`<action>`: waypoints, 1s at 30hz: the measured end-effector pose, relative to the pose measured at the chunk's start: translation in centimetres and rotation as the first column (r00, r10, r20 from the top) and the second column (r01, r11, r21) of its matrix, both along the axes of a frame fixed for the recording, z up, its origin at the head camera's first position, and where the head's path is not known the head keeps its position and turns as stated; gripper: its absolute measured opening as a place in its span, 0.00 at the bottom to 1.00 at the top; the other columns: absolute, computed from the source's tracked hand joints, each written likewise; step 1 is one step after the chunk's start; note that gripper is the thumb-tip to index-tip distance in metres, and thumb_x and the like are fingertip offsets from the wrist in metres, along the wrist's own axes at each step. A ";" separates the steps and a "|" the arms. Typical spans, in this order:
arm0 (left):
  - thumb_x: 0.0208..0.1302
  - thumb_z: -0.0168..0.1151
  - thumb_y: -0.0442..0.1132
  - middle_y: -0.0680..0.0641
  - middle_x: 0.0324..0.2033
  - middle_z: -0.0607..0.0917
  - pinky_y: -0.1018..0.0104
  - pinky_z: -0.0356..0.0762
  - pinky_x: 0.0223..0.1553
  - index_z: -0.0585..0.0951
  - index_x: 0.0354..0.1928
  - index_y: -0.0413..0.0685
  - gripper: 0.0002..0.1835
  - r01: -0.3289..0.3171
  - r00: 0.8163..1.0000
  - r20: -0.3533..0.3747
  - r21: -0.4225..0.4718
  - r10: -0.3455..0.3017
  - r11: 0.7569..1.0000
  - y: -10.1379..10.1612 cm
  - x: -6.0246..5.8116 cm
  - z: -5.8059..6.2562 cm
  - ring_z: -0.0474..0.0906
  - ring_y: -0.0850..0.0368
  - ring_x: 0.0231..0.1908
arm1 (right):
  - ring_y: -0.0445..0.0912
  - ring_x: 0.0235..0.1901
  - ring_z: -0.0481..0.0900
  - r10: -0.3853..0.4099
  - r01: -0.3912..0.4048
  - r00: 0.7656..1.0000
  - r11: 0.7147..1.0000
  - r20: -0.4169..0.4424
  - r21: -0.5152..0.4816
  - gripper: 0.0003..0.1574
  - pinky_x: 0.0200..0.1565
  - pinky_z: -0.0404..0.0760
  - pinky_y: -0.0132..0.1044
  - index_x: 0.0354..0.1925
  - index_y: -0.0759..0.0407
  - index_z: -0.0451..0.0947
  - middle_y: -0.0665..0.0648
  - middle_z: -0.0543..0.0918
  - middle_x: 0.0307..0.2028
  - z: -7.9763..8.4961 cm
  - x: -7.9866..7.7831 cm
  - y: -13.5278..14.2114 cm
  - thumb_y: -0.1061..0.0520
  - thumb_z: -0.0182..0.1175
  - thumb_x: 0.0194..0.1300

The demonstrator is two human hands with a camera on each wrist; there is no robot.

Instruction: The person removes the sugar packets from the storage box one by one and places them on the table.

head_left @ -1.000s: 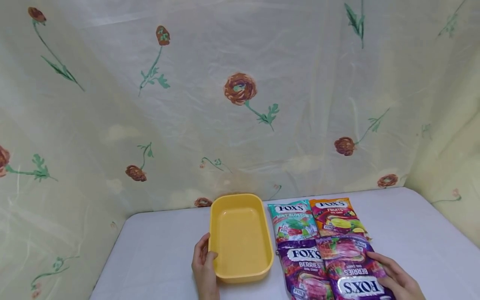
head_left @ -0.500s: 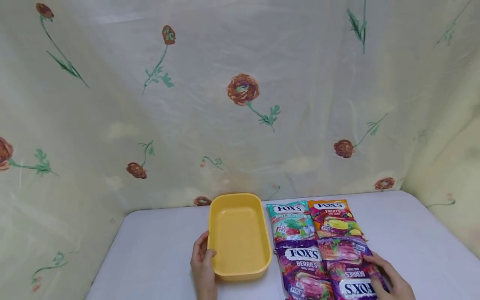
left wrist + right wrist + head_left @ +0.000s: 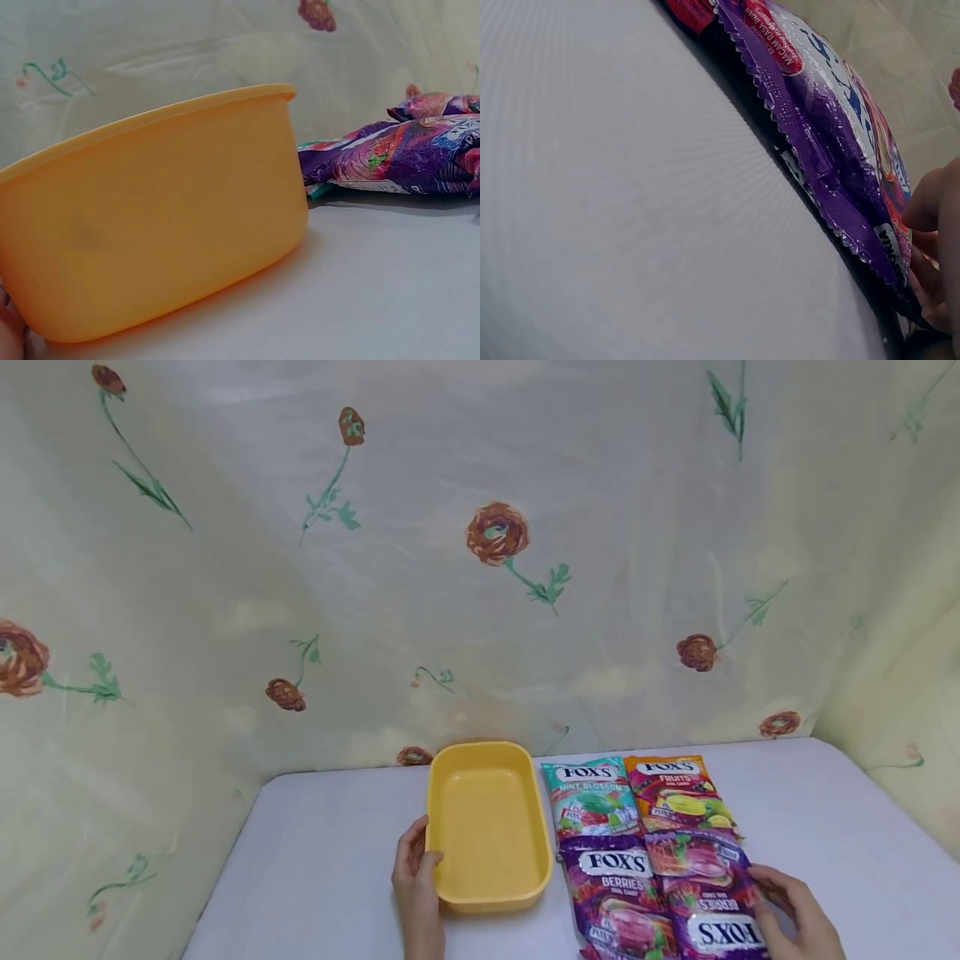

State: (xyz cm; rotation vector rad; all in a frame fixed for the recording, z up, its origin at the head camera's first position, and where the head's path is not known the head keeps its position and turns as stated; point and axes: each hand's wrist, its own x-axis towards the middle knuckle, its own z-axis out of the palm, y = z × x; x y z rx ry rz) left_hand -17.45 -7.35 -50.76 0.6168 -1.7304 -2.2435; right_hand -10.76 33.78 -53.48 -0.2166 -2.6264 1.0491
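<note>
A yellow rectangular tub stands on the white table in the head view. My left hand grips its left side, thumb over the rim and fingers along the outer wall. To the right, a purple Berries candy bag lies upside down with its lettering inverted. My right hand holds that bag's right edge, its thumb on the top face. In the right wrist view the purple bag has its serrated edge near the table, and fingers press against its side.
Left of the held bag lies another purple Berries bag. Behind them sit a green Mint Blossom bag and an orange Fruits bag, close together. A flowered curtain hangs behind the table.
My right hand has shifted slightly along the upside-down Berries bag's right edge. My left hand keeps its hold on the tub. The head view has moved slightly.
</note>
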 end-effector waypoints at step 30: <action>0.49 0.52 0.75 0.44 0.74 0.49 0.30 0.46 0.66 0.46 0.74 0.65 0.53 0.301 0.926 0.241 -0.936 -0.292 0.183 -4.1 2.5 2.0 0.42 0.40 0.73 | 0.75 0.66 0.42 0.164 -0.306 0.902 0.895 0.399 0.324 0.65 0.58 0.35 0.79 0.74 0.50 0.43 0.72 0.47 0.70 5.0 -0.9 -8.3 0.18 0.47 0.50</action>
